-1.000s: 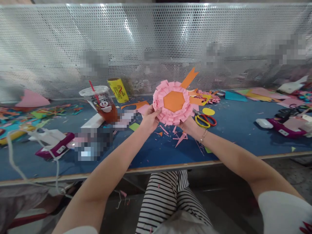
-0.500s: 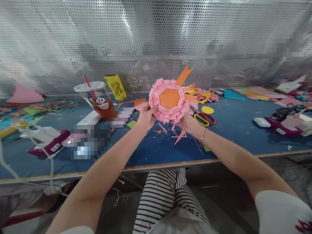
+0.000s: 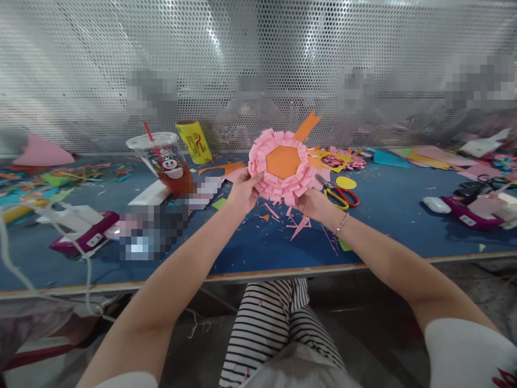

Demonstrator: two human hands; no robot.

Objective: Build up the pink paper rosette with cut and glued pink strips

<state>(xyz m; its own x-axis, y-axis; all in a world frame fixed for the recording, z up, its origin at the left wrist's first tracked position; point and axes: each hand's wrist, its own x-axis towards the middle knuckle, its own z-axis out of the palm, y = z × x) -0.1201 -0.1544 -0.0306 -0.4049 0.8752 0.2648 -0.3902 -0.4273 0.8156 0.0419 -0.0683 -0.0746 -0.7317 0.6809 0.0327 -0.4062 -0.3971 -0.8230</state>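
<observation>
I held a pink ruffled rosette (image 3: 281, 168) between both hands, over the middle of the blue table (image 3: 258, 258), with its flat orange hexagon (image 3: 285, 159) facing the camera. The left hand (image 3: 244, 195) pinched the ruffles at the left near edge, thumb across the front and fingers behind. The right hand (image 3: 317, 205) was against the right near edge, its fingertips hidden behind the paper, so I could not tell whether it pinched or only propped it.

An orange strip (image 3: 309, 125) with a notched end stuck out from the rosette's far right side. Scissors (image 3: 343, 200) with one red and one yellow handle lay just right of the right hand, near a yellow disc (image 3: 346, 182). Thin pink scraps (image 3: 301, 227) were scattered on the near side, between the two forearms.

On the left I had a clear cup (image 3: 175, 175) of brown drink with a red straw (image 3: 147, 131), and a yellow tube (image 3: 194, 143) beyond it, close to the perforated metal panel (image 3: 258, 48) along the far edge.
</observation>
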